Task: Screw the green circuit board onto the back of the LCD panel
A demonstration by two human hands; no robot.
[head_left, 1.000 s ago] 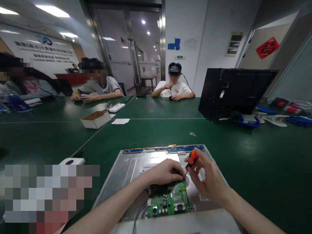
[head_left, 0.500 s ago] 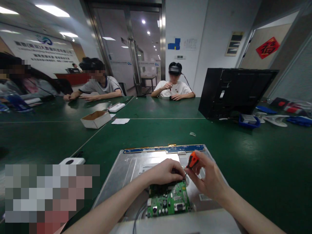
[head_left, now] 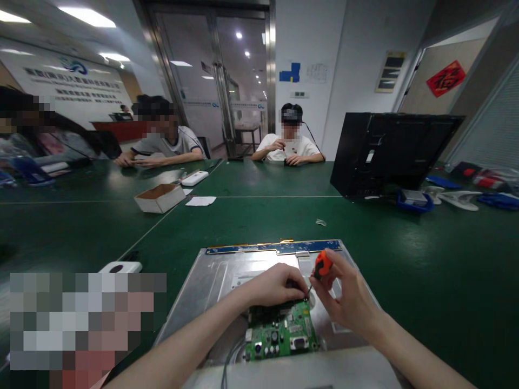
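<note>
My right hand grips a screwdriver with an orange and black handle, held at a tilt. Its thin shaft runs down to the upper right corner of a green circuit board. At that same corner are the fingertips of my left hand, pressed together close to the shaft's tip; anything between them is too small to make out. The board lies on the silver metal back of a display panel, which has a blue circuit strip along its far edge. My left hand hides the board's upper part.
Grey cables run off the board's left side. A black monitor housing stands at the back right beside a blue tray. An open cardboard box and a paper slip lie further left. Several people sit around the table.
The screwdriver's handle has turned a little in my right hand, and its tip stays at the board's corner. My left hand keeps its place.
</note>
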